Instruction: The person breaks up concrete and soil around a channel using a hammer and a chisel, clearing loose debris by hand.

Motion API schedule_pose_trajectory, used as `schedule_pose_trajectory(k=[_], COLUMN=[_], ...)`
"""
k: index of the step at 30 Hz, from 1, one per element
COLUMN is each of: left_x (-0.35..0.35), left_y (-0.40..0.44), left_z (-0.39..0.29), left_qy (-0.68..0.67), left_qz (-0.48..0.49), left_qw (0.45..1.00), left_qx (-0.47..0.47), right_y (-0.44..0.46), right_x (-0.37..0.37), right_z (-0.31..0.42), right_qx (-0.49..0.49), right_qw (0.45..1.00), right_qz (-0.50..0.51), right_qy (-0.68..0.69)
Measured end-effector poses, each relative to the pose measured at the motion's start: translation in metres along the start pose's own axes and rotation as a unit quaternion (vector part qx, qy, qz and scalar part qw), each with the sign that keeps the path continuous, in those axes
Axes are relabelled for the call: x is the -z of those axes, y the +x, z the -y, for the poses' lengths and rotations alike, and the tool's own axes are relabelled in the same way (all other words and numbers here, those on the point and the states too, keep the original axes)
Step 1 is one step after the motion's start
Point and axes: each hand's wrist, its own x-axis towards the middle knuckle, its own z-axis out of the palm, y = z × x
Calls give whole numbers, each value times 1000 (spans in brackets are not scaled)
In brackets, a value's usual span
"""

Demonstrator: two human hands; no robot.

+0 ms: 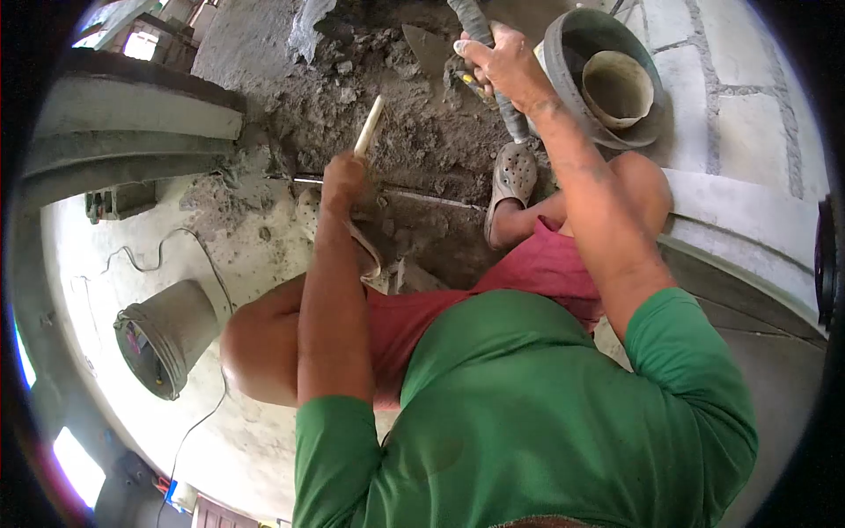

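Gripping a pale stick (370, 125) in the left hand (344, 178), well to the left of the large grey bucket (606, 28), with the fingers curled around its lower part and its free end pointing over loose soil (418, 132). Holding a grey wrapped rod (476, 22) in the right hand (515, 70), just left of the large grey bucket, with the fingers closed around its middle. Slanting it so as to bring its lower end close to the right clog (517, 167), below and left of the bucket. Having a pointed trowel blade (427, 48) near the right hand too, farther left of the bucket than the rod, and a yellow piece (473, 82) at the fingers; too hidden to tell whether gripped as well. Bending both knees below the bucket, in a green shirt (537, 387) and red shorts (554, 268). Seeing a smaller tub (623, 86) inside the large grey bucket, a block wall (748, 132) to its right, and a second bucket (189, 321) far to its lower left, near a thin cable (207, 251).
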Motion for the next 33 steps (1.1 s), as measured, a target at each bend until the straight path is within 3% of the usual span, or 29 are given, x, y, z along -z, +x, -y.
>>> schedule_pose_trajectory(k=[4,7,9,10,11,14,15,16,17,18,21,23,26,28,29,31,32,33], left_x=[-17,-12,-8,-3,-2,-3,-2,-1,-5,-10,-8,-5,-6,-12,-12,-6,-6,-9], left_y=[19,5,7,8,14,32,31,30,34,40,31,26,26,24,19,11,13,17], left_z=[22,3,-6,-10,-10,-10,-15,-18,-14,-10,-10,-18,-11,1,0,-9,-7,-3], left_qy=[86,100,139,180,181,175,190,206,207,220,211,185,194,154,155,153,153,161], left_qz=[-13,-14,-11,-8,-10,3,11,20,21,36,45,32,46,11,10,2,0,16], left_qw=[992,992,984,972,972,978,976,973,973,972,975,981,979,987,987,987,987,986], left_qx=[-94,-79,-114,-151,-150,-109,-108,-106,-105,-76,-45,-48,-31,-50,-48,-40,-40,-37], right_y=[9,0,3,11,25,14,2,-8,-12,-5,8,26,50,34,37,38,22,12], right_x=[1,-3,-2,-8,-19,-57,-65,-67,-82,-81,-59,-40,-17,-15,-22,-55,-65,-79], right_z=[3,26,44,25,-11,-86,-106,-116,-167,-162,-122,-72,-11,63,43,-39,-84,-163], right_qx=[-16,6,-75,-75,-5,-57,-75,-168,-145,-144,-248,-207,-35,-51,-51,51,119,39], right_qw=[999,998,996,996,999,985,978,952,938,939,949,968,999,997,997,990,959,971], right_qz=[39,25,6,8,-32,-26,42,155,116,114,167,126,4,-64,-63,-123,-79,14], right_qy=[7,54,42,44,-41,-162,-190,-201,-292,-290,-99,-65,-39,4,6,-53,-246,-235])
